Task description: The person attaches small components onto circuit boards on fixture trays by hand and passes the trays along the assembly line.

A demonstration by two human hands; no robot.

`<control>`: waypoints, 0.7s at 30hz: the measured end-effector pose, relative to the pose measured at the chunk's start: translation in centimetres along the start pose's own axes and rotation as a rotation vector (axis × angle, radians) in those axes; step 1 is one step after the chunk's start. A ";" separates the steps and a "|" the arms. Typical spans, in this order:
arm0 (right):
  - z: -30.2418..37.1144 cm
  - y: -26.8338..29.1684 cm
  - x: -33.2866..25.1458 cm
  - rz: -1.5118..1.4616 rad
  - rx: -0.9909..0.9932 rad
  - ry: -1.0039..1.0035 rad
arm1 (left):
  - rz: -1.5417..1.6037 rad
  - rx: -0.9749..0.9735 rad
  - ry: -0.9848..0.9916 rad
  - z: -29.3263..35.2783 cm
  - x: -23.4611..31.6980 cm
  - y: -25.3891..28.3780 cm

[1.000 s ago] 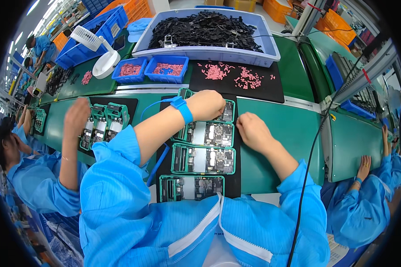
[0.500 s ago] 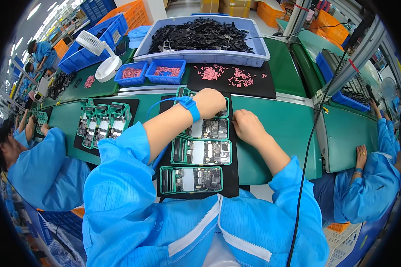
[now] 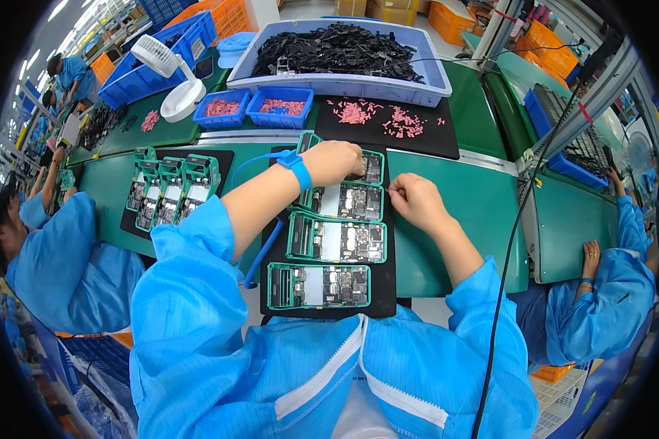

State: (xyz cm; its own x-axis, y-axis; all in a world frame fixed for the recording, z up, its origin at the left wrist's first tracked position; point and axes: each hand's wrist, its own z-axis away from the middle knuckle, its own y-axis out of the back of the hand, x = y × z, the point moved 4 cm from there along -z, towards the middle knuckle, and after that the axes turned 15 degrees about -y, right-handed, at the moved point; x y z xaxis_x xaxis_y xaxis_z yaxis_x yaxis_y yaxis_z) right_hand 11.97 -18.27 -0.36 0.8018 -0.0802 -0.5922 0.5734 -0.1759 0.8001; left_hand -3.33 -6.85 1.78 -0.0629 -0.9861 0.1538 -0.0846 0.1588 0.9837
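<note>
My left hand (image 3: 334,162), with a blue wrist strap (image 3: 294,167), reaches over the farthest unit (image 3: 373,168) in a column of green-framed circuit board assemblies. Its fingers are bent down onto that unit, and whatever lies between them is hidden. Just right of the column, above the green bench, my right hand (image 3: 419,202) is closed with thumb and forefinger together; I cannot make out anything in the pinch. Nearer to me lie a third assembly (image 3: 350,200), a second assembly (image 3: 338,238) and the nearest assembly (image 3: 319,286), all on a black mat (image 3: 383,293).
Beyond the bench stand two blue trays (image 3: 278,119) of pink pieces and a large bin (image 3: 344,88) of black parts. Loose pink pieces (image 3: 353,113) lie on another mat. A white fan (image 3: 183,100) is at left. A black cable (image 3: 507,249) hangs at right. Co-workers sit either side.
The view has shifted slightly. My left hand has drawn a little to the left, uncovering more of the farthest assembly. My right hand stays beside the column, still closed.
</note>
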 end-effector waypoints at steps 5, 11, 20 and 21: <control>0.6 -0.6 -2.0 -0.053 -0.104 0.004 | -0.055 0.043 -0.011 0.2 0.6 0.0; 1.1 -1.5 -4.3 -0.029 -0.163 0.167 | 0.000 0.163 -0.051 1.1 0.4 -0.6; 0.5 -2.0 -5.8 0.249 -0.153 0.305 | -0.084 0.123 0.074 0.7 1.1 -0.6; 0.4 -2.0 -5.9 0.251 -0.152 0.312 | -0.089 0.126 0.077 1.0 0.9 -0.7</control>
State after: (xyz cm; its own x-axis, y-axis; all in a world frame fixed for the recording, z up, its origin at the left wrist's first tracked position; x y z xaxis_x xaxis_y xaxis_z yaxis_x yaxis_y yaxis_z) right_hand 6.00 -17.84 1.46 0.9188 0.2022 -0.3390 0.3537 -0.0405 0.9345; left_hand -4.31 -7.80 1.13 0.0264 -0.9966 0.0781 -0.2106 0.0708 0.9750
